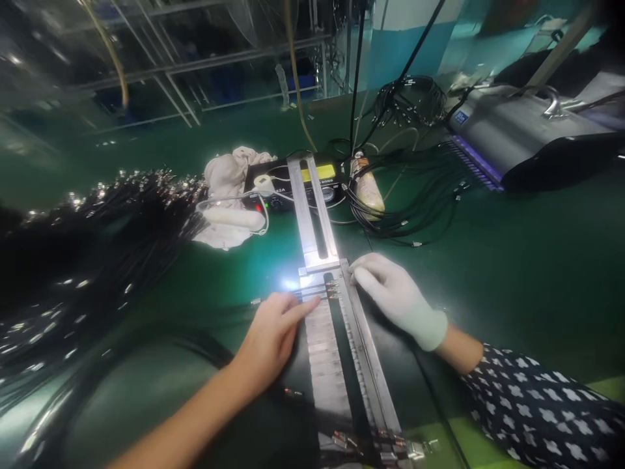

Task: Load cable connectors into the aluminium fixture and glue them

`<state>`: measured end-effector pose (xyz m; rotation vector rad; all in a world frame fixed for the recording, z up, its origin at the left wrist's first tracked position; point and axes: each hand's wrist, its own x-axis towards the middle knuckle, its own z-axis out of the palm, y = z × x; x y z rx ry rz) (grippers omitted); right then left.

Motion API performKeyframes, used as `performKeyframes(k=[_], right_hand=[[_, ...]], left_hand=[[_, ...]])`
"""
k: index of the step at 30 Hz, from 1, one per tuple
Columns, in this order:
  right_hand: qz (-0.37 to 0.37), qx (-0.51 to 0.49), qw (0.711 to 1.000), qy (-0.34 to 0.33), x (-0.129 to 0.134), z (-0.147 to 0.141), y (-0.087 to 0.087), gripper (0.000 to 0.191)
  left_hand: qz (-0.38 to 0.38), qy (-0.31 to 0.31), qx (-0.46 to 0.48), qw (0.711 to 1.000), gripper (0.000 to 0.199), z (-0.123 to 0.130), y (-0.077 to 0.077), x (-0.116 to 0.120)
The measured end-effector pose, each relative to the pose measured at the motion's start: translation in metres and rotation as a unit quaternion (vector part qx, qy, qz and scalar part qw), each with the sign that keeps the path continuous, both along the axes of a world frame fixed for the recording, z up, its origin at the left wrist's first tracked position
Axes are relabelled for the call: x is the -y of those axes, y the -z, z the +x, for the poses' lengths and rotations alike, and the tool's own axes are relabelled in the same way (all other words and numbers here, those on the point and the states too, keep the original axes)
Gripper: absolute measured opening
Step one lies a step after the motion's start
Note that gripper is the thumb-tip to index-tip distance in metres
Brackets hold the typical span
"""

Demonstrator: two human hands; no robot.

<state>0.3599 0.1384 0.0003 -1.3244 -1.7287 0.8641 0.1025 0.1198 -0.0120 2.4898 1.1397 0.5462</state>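
My left hand (pixel 276 332) is bare and lies at the left edge of a long metal fixture (pixel 328 365) with a row of notches. One finger stretches over thin black cables (pixel 315 290) laid across the fixture, and the others curl under, partly hidden. The cables' stripped, coppery ends show over the dark slot. My right hand (pixel 393 293), in a white glove, has its thumb and fingertips together at the fixture's right rail (pixel 364 345). What lies between those fingertips is too small to make out.
Behind the fixture stand a black control box (pixel 273 172), a bottle (pixel 367 185) and white cloth (pixel 227 172). Bundled black cables (pixel 97 247) cover the left side. A grey machine (pixel 517 130) with a purple-lit edge sits at back right. More cable ends (pixel 349 443) lie in front.
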Motion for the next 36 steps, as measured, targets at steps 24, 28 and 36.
performKeyframes(k=[24,28,36], right_hand=[[-0.006,-0.015,0.999,-0.034,0.035,0.008,-0.006,0.026],[-0.013,-0.021,0.999,-0.035,0.034,0.008,-0.008,0.026],[-0.020,-0.034,0.998,-0.042,0.034,0.008,-0.011,0.023]], left_hand=[[-0.259,0.033,0.022,0.965,0.015,-0.060,-0.066,0.024],[-0.124,-0.003,-0.024,0.992,0.012,-0.046,-0.047,0.012],[-0.040,0.097,0.000,0.994,0.018,0.007,-0.017,0.031]])
